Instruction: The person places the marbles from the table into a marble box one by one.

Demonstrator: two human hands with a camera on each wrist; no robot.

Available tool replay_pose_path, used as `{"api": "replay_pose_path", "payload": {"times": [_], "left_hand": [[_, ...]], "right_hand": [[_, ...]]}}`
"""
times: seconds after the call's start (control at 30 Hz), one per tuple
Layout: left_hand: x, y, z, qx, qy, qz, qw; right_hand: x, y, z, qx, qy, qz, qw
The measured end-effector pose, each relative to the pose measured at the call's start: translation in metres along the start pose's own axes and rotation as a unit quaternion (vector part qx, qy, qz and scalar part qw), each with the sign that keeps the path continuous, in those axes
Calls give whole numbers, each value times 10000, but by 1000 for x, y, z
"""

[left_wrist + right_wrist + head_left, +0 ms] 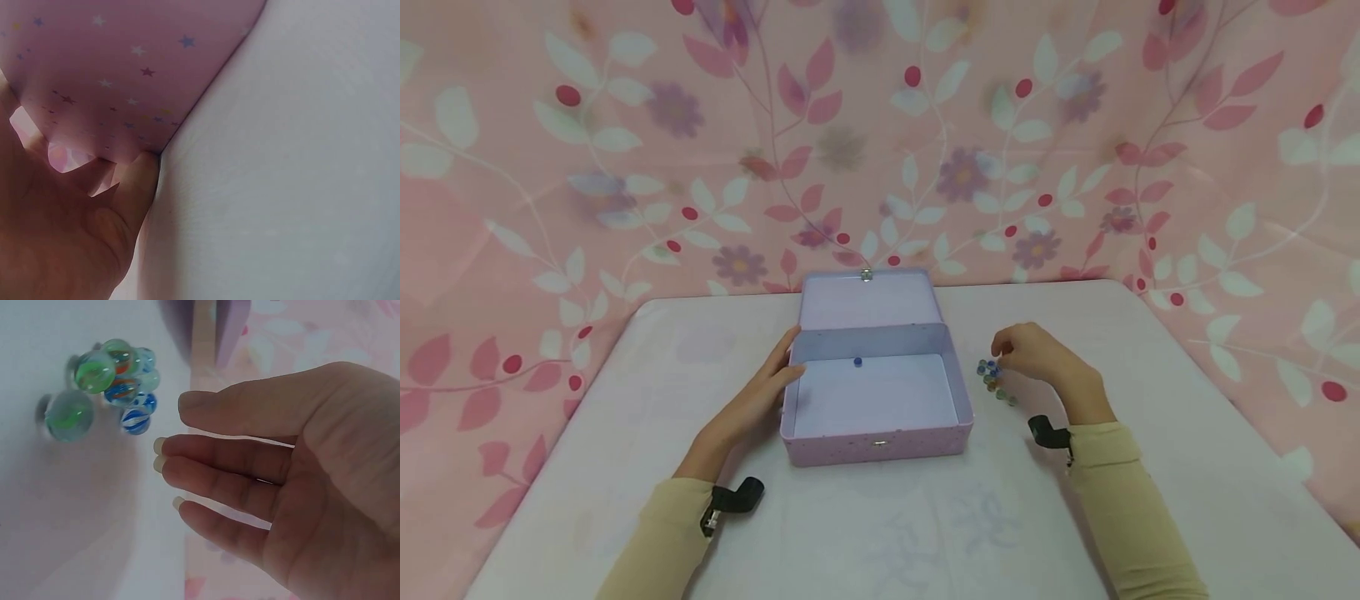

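Note:
A lilac box (876, 447) with its lid (868, 302) tilted back stands in the middle of the table. Inside, near its back wall, lies one blue marble (858, 362). My left hand (758, 396) holds the box's left side, thumb over the rim and fingers along the outer wall. In the left wrist view some of its fingers touch the starred wall (137, 69). Several glass marbles (991, 375) form a cluster right of the box. Just beside them is my right hand (1037, 354), fingers loosely extended; the right wrist view shows nothing between thumb and fingers.
The white-covered table (895, 533) reaches back to a pink floral cloth (880, 150). In the right wrist view a green-swirled marble (69, 416) sits slightly apart from the other marbles (122, 375). Dark wrist cameras (737, 497) project from both sleeves.

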State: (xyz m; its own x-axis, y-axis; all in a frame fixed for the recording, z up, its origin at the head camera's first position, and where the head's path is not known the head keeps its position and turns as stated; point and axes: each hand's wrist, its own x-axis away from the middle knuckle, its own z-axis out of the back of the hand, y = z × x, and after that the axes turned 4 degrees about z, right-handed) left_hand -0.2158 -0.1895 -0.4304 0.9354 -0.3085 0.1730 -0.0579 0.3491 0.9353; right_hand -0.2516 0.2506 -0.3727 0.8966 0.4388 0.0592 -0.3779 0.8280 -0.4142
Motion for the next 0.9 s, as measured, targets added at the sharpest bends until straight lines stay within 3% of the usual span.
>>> {"api": "replay_pose_path", "payload": {"times": [0.37,0.9], "left_hand": [[-1,-1,1,-36,16,-15,10000],[-1,-2,0,-118,27,-36,9999]], "right_hand": [[-11,21,-15,208,-74,-285,9994],[-13,21,-21,220,-21,-268,9994]]}}
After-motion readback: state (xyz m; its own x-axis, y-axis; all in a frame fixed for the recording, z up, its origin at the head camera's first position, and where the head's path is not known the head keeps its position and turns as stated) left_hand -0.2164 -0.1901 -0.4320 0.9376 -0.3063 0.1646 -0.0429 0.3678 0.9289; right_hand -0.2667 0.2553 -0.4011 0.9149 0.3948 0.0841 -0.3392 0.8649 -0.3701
